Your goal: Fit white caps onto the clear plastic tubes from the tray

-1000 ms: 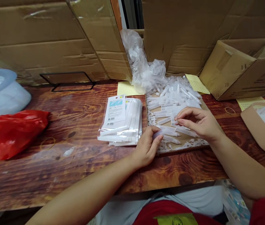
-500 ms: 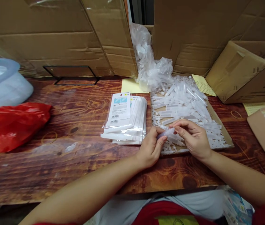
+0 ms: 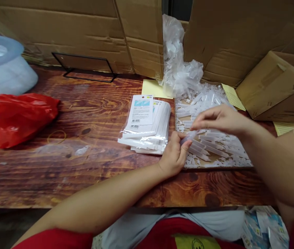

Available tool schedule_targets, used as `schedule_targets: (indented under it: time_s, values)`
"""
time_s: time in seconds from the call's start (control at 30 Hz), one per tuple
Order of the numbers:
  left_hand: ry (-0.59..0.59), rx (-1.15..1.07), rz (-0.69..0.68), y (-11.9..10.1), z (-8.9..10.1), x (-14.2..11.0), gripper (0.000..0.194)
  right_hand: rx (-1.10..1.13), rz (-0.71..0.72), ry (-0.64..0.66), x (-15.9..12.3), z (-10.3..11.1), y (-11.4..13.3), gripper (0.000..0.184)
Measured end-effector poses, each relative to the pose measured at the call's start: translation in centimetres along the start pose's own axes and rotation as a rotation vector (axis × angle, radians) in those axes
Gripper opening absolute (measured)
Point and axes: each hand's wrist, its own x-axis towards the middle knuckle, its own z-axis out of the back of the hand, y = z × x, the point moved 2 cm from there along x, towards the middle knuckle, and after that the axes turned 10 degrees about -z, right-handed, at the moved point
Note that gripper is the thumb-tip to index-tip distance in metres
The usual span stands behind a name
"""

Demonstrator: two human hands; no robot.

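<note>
My left hand point(image 3: 174, 155) is closed around a small translucent plastic tube point(image 3: 187, 137), which tilts up to the right. Above its upper end is my right hand point(image 3: 218, 119), slightly blurred, with thumb and fingers pinched together at the tip of the tube. Beneath both hands lies a shallow cardboard tray point(image 3: 215, 168), with many similar clear tubes point(image 3: 215, 148) and small white pieces in it. Left of the tray is a stack of flat clear packets point(image 3: 159, 128) with printed white cards inside. My right hand and forearm hide part of the tray.
Crumpled clear plastic point(image 3: 183, 76) sits behind the tray. Yellow sheets point(image 3: 153, 89) lie nearby. An open cardboard box point(image 3: 274, 86) leans at right. Leftward are a red plastic bag point(image 3: 19, 117), a pale blue tub point(image 3: 14, 74), a black wire stand point(image 3: 84, 57) and a rubber band point(image 3: 56, 137).
My right hand has risen and turned over, palm now facing down, at the tube's upper end. The left hand keeps its hold on the tube. The whole view has shifted slightly.
</note>
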Motion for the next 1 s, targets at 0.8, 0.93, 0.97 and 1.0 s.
schedule_targets:
  time_s: [0.8,0.93,0.97,1.0]
  values:
    - [0.085,-0.18,0.04,-0.2,0.7,-0.2,0.023,0.154,0.238,-0.421,-4.2,-0.4,-0.5,0.015]
    - [0.113,-0.14,0.038,-0.2,0.6,-0.2,0.019,0.16,0.191,-0.329,-4.6,-2.4,-1.6,0.018]
    - [0.116,-0.13,0.033,-0.2,0.6,-0.3,0.019,0.16,0.171,-0.301,-4.5,-2.6,-1.8,0.02]
    - [0.12,-0.12,0.026,-0.2,0.7,-0.3,0.018,0.159,0.156,-0.279,-4.4,-2.7,-2.0,0.021]
